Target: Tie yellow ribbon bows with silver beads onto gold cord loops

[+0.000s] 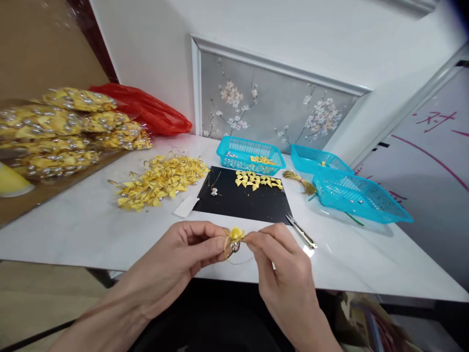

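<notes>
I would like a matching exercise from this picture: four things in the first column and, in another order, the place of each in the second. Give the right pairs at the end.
Column one:
1. Snips
2. Red bag
3. Ornament
4. Bows in rows

Column two:
A. Between the left hand and the right hand
B. On the far part of the black mat
C. At the mat's near right corner
D. Beside the wrapped packs, by the wall

Right pairs: 1-C, 2-D, 3-A, 4-B
</notes>
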`<state>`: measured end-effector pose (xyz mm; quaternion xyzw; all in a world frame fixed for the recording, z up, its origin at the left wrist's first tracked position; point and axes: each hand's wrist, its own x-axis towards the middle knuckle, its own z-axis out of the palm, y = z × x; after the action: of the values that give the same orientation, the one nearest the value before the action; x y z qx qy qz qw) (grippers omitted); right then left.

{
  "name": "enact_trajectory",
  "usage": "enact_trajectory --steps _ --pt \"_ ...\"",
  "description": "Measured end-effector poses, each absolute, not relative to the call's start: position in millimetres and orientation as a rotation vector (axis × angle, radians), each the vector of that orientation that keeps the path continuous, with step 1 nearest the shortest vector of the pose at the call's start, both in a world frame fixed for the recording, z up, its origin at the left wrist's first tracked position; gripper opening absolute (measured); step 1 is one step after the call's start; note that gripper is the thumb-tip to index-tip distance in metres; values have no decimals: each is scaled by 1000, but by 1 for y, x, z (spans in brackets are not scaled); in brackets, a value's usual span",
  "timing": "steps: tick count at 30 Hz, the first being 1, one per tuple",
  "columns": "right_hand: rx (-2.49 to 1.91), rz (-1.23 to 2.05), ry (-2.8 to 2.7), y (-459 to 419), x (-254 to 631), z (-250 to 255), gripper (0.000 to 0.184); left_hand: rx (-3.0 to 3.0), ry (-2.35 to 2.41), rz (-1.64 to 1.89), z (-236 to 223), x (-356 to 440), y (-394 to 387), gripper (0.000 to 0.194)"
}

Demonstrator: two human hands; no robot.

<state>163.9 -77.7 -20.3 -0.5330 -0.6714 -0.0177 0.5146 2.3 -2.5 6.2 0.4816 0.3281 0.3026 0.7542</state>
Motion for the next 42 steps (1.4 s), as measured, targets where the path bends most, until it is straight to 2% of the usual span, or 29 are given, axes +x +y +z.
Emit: enact_trajectory --steps 11,19,42 --pt "-1231 103 -1574 -76 161 -26 22 1043 686 620 7 -1 -2 12" --pt "-1292 -96 -1672 -80 159 -26 27 1102 747 650 5 0 -3 14" --pt "-1238 144 -1548 -80 158 -27 22 1079 680 587 4 1 -6 16"
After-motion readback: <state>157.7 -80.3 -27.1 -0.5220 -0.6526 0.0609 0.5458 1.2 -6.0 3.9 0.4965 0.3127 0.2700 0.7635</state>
